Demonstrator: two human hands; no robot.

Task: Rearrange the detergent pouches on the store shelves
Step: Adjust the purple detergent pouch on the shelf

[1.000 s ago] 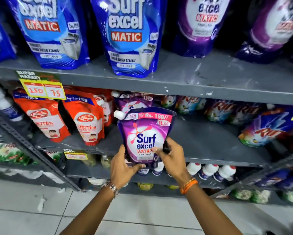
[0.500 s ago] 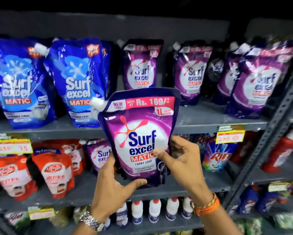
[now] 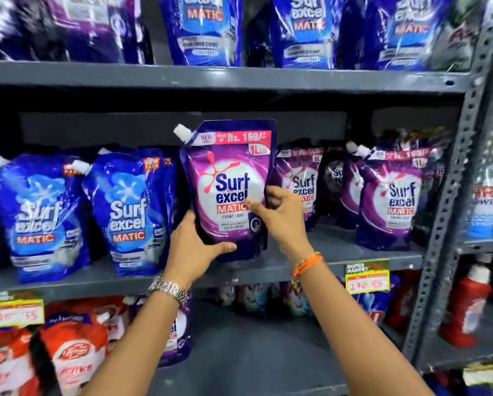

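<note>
Now setting purple pouch (image 3: 230, 192) upright, left hand (image 3: 193, 247) and right hand (image 3: 285, 215) both gripping it, beside blue pouches (image 3: 128, 212); next, lowering onto shelf (image 3: 339, 261).

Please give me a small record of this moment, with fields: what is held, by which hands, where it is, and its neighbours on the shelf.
held item: purple pouch, upright, spout at top left
left hand: grips the lower left edge, thumb under the bottom
right hand: grips the right side, thumb on the front
place: in the gap on the middle shelf; whether its bottom rests there, cannot tell
left neighbours: blue pouches
right neighbours: purple pouches
</note>
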